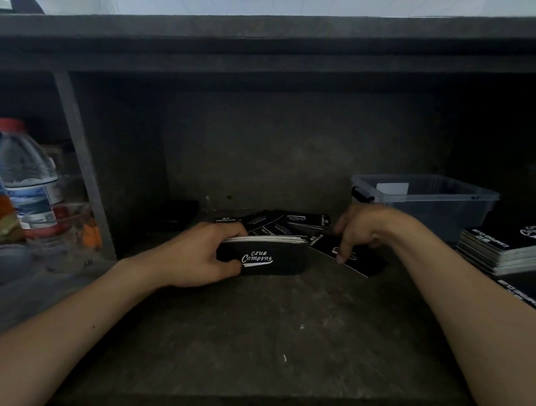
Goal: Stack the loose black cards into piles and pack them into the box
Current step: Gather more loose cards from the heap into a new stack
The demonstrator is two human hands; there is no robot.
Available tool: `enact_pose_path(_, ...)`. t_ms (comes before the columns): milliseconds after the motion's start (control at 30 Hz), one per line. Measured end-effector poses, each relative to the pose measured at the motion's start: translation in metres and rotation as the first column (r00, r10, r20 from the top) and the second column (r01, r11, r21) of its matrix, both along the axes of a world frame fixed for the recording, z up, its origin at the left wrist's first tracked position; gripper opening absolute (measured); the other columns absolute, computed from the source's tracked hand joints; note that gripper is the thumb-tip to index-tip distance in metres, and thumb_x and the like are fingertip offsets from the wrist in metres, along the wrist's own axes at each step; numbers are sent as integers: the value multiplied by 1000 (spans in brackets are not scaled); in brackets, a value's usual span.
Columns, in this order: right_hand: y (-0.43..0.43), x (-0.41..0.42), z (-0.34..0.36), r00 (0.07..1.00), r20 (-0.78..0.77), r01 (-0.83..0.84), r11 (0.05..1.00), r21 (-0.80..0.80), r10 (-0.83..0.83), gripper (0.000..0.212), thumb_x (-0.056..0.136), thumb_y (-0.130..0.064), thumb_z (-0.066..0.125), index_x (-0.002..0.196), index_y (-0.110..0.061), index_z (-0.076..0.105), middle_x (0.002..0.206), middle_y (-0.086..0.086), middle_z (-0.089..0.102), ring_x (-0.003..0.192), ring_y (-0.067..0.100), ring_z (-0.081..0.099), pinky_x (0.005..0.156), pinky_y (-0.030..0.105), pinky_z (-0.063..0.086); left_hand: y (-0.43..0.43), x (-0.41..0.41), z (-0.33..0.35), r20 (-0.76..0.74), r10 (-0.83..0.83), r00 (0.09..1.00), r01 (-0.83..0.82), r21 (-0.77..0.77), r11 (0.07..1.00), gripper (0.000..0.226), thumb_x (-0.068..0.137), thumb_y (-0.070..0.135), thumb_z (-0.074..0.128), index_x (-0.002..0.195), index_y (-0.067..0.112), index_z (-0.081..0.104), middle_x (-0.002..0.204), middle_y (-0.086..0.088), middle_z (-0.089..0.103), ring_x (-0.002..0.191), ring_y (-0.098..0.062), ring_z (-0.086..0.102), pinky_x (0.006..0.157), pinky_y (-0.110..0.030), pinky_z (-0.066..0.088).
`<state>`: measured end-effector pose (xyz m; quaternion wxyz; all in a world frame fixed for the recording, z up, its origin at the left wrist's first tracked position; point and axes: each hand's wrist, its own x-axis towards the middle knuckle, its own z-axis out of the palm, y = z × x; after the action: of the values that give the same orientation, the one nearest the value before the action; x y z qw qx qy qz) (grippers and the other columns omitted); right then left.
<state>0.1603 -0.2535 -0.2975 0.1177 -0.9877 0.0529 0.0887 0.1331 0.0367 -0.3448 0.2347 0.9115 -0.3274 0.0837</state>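
L hand (198,255) is gripping a squared pile (268,259) of black cards near the tabletop's (256,339) middle, thumb on the logo face, long axis running left-right. Loose cards (278,223) are lying fanned just behind it toward the back edge, w/ the R hand (360,233) nearer them, its curled fingers touching a single card (362,262) just right of the pile; blur's hiding whether it's pinching. Clear box (425,196) is sitting toward the back-right corner, contents hard to make out.

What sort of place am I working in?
Probably a storage nook under a counter: a dark shelf holding a clear box, stacked cards and a bottle.
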Motion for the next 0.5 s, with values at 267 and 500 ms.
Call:
enact_pose_path(267,4,-6,12,918,397,-201,826,527,-30,23,76,-7,79,93,-22,76,98,-2,73,98,12,66,93,27,52,0,5,-5,29,-69,997,71,-80,994,31,83,37,68,110,34,53,133,9,49,129,-1,49,104,-21,44)
enact_pose_path(500,25,-12,2,917,119,-316,510,800,381,24,99,-15,52,119,-14,66,109,4,74,104,15,69,86,24,54,-4,0,-3,-125,-69,990,45,-190,981,61,91,11,73,137,28,37,122,7,64,108,-8,66,90,-33,59)
